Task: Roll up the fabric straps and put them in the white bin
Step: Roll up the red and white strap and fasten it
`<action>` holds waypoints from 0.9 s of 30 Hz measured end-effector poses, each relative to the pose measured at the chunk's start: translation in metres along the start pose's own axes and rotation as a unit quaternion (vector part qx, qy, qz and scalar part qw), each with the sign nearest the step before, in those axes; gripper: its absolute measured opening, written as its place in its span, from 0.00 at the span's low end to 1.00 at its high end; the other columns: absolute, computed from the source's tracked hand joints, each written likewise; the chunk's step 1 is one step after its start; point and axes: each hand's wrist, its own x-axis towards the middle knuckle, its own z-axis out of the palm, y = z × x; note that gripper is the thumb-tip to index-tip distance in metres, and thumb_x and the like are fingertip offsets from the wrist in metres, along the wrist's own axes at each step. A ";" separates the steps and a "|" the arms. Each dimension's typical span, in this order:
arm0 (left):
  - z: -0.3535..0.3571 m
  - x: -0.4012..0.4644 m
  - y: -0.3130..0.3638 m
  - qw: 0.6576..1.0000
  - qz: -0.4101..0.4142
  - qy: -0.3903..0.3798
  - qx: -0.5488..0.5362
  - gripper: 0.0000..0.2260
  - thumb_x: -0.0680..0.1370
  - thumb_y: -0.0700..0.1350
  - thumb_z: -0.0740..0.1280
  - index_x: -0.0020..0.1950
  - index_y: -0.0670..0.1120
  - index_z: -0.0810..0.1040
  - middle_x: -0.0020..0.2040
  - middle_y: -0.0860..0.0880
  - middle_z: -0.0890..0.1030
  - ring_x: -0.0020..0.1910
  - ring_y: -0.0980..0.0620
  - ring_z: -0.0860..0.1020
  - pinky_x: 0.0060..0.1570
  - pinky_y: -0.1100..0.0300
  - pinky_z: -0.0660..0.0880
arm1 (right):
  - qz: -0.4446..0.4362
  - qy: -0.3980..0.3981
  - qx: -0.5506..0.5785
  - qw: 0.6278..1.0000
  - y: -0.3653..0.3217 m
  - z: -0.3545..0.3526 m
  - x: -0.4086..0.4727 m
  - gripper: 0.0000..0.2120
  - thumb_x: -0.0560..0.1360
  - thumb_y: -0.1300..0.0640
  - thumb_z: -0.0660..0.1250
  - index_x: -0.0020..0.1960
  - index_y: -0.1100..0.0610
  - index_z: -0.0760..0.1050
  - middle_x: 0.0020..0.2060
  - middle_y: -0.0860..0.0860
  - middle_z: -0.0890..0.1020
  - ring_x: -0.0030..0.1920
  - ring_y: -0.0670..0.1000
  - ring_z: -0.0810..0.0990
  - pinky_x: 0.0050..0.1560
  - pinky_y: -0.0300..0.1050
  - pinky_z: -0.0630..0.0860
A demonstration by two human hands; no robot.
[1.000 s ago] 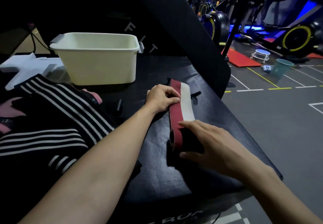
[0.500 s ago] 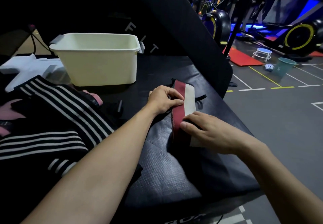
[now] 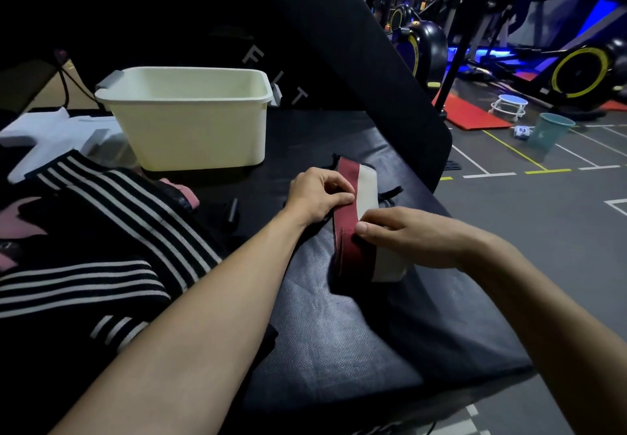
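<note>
Left hand: left hand [image 3: 317, 193] lies on the red edge of the strap [image 3: 356, 214], thumb and forefinger pinching that edge partway along its length.
Right hand: right hand [image 3: 412, 236] is curled over the near part of the strap, thumb on the red stripe and fingers wrapped across the white stripe, gripping the thick roll that sits there.
Strap: a red-and-white band lying on the black padded bench [image 3: 339, 333], near end rolled, far end flat, with a thin black cord trailing from that end.
Bin: white bin [image 3: 190, 129] stands further back on the bench to the left, well apart from the strap; its inside is mostly hidden, so I cannot tell whether anything is in it.
Other straps: a pile of black straps with white stripes [image 3: 101, 231] lies to the left, not yet rolled.
Stage: rolling looks partly done; the flat length remains.
Risk: a loose right grip could let the roll spring open.
Risk: uneven pull from the left pinch could skew the roll into a cone.
Risk: the cord could get wound in.
</note>
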 end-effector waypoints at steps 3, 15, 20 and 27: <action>0.002 0.002 -0.003 1.000 0.004 -0.014 -0.007 0.05 0.70 0.48 0.81 0.43 0.55 0.88 0.39 0.60 0.86 0.43 0.61 0.84 0.54 0.54 0.81 | 0.008 0.021 -0.025 0.999 0.004 0.003 0.008 0.21 0.84 0.44 0.56 0.55 0.57 0.80 0.54 0.51 0.77 0.55 0.49 0.76 0.48 0.35 0.68; 0.002 0.002 -0.001 1.000 0.006 -0.002 0.022 0.08 0.68 0.51 0.82 0.37 0.60 0.84 0.39 0.58 0.80 0.41 0.59 0.79 0.49 0.56 0.79 | -0.100 0.397 -0.104 0.906 0.023 0.031 0.032 0.13 0.72 0.47 0.77 0.40 0.52 0.76 0.34 0.46 0.77 0.35 0.54 0.76 0.35 0.48 0.72; 0.003 0.003 -0.003 1.000 0.001 0.004 0.023 0.06 0.68 0.50 0.82 0.40 0.55 0.87 0.40 0.57 0.83 0.43 0.58 0.81 0.51 0.54 0.80 | -0.164 0.432 -0.180 0.868 0.025 0.044 0.013 0.13 0.78 0.44 0.68 0.46 0.53 0.83 0.43 0.49 0.83 0.39 0.55 0.81 0.40 0.49 0.75; 0.006 0.005 -0.004 1.000 -0.016 0.010 -0.008 0.06 0.67 0.49 0.82 0.38 0.54 0.86 0.36 0.58 0.85 0.39 0.57 0.84 0.46 0.52 0.82 | -0.140 0.310 -0.211 0.917 0.044 0.057 0.003 0.36 0.71 0.35 0.72 0.72 0.54 0.75 0.65 0.50 0.79 0.64 0.53 0.78 0.61 0.51 0.77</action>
